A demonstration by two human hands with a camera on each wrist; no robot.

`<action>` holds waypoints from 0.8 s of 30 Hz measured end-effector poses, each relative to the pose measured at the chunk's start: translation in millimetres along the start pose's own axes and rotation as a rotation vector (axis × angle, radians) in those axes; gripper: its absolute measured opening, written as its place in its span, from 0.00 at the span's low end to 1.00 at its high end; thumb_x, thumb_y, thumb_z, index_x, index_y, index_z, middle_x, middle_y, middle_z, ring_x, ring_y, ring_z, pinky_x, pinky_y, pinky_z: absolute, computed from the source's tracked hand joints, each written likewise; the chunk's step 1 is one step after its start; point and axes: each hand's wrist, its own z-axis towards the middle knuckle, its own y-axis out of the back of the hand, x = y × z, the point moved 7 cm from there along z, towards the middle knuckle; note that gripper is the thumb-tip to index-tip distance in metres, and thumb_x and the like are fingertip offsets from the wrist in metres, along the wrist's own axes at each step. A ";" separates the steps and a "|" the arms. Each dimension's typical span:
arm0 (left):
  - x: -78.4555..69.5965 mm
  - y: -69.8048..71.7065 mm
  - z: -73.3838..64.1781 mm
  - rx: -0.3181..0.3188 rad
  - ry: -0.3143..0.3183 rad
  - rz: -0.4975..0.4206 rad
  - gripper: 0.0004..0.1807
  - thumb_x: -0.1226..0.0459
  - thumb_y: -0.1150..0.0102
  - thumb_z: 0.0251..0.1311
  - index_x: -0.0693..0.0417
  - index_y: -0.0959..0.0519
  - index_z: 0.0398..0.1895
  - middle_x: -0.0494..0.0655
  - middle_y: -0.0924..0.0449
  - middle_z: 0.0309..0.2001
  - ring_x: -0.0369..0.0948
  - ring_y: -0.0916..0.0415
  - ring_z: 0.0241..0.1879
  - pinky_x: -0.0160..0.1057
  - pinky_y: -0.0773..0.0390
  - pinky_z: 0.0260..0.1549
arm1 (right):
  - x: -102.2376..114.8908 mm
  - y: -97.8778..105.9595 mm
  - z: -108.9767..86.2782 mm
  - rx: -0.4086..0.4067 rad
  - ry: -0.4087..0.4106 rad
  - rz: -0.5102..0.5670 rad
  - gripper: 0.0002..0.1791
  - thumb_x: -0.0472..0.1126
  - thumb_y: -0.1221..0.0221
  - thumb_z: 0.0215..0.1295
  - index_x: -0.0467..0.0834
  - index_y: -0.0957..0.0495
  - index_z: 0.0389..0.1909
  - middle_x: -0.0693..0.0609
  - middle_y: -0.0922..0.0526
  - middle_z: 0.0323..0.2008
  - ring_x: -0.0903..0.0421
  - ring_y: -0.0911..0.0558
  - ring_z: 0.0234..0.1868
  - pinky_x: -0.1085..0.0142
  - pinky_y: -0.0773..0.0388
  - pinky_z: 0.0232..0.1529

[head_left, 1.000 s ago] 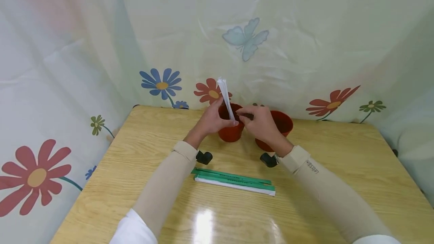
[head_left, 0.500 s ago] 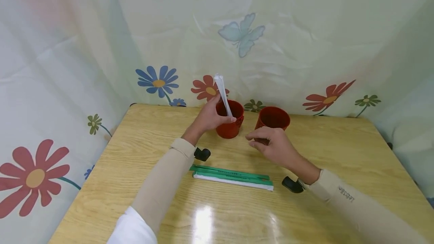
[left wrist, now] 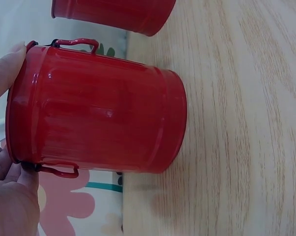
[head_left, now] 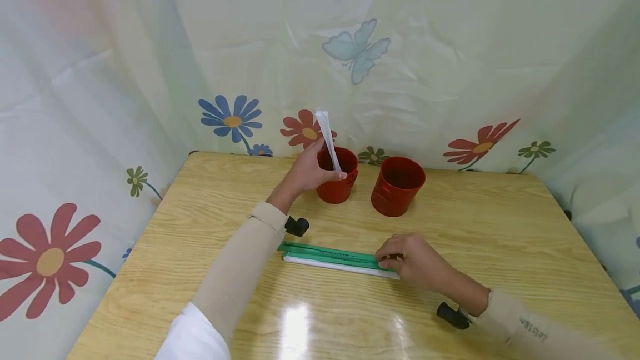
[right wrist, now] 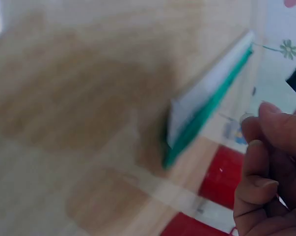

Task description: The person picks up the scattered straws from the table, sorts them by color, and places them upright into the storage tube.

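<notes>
The right hand is low over the desk, its fingers loosely bent at the right end of the slim green packets; the right wrist view shows nothing between the fingertips, and whether they touch the paper I cannot tell. A white packet lies along the near side of the green ones, close enough that a careless pinch could catch two together or push one askew. Wood shows all along their near side, running toward the person, and a narrower strip runs between the packets and the buckets, leaving room to lift or slide in either direction

Farther off, the left hand grips the rim of the first red bucket, thumb on one side and fingers on the other. White sticks lean up out of that bucket, inside the curve of the hand. The bucket stands upright, but a tug on its rim might tip it, since the sticks rise well above it. The second red bucket stands near its right side, apart from it, where a sideways swing could knock it. Just behind both is the far edge of the desk, then the flowered cloth, so backward movement has little room
</notes>
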 end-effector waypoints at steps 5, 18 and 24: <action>-0.7 -0.3 0.6 0.002 0.003 0.001 0.52 0.53 0.21 0.55 0.42 0.41 0.80 0.47 0.29 0.72 0.49 0.31 0.69 0.55 0.16 0.60 | -0.6 -15.2 -1.5 0.060 0.013 -0.070 0.07 0.32 0.28 0.59 0.44 0.09 0.38 0.55 0.09 0.37 0.59 0.12 0.40 0.66 0.14 0.41; 0.7 2.6 -1.3 -0.003 0.002 0.006 0.51 0.54 0.21 0.55 0.41 0.40 0.80 0.47 0.29 0.72 0.49 0.31 0.70 0.55 0.18 0.62 | 21.6 -38.7 2.1 0.145 0.148 -0.419 0.10 0.27 0.29 0.56 0.46 0.14 0.31 0.57 0.19 0.28 0.64 0.26 0.32 0.69 0.20 0.34; -1.0 0.7 -1.1 0.000 -0.003 0.007 0.51 0.54 0.21 0.55 0.42 0.40 0.80 0.47 0.29 0.72 0.49 0.31 0.70 0.55 0.17 0.61 | 28.8 -48.8 -1.7 0.197 0.193 -0.618 0.13 0.29 0.27 0.48 0.43 0.15 0.35 0.53 0.21 0.31 0.59 0.28 0.31 0.66 0.21 0.34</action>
